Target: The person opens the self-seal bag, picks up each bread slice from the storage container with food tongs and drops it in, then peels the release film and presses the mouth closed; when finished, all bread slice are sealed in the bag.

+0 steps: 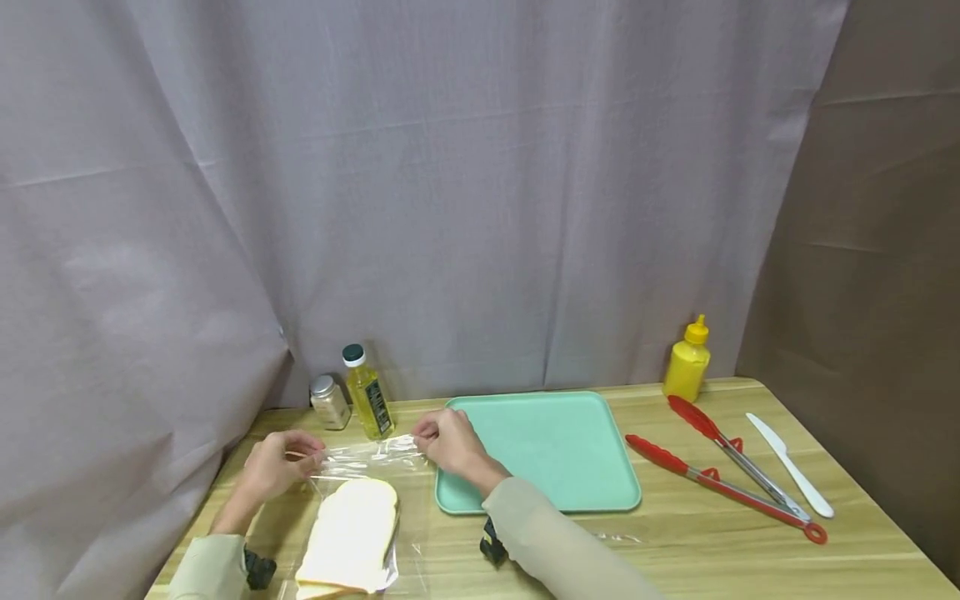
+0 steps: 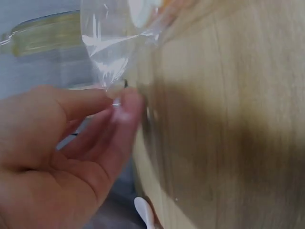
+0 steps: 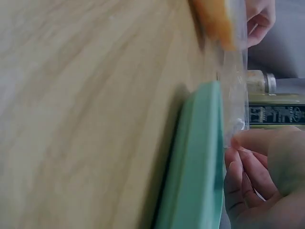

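Slices of white bread (image 1: 348,533) lie stacked at the table's near left, with a clear plastic bag (image 1: 371,454) around and beyond them. My left hand (image 1: 277,462) pinches one far corner of the bag between thumb and fingers. At the other corner, beside the green tray, my right hand (image 1: 453,442) pinches the plastic. The edge stretches between both hands. In the left wrist view the bag (image 2: 107,47) gathers to a point at the left hand's fingertips. Brown crust (image 3: 217,21) shows through the plastic in the right wrist view.
A green tray (image 1: 540,450) sits right of the bag. Behind stand an oil bottle (image 1: 370,400) and a small shaker jar (image 1: 330,404). On the right are a yellow squeeze bottle (image 1: 686,367), red tongs (image 1: 731,479) and a white knife (image 1: 791,467).
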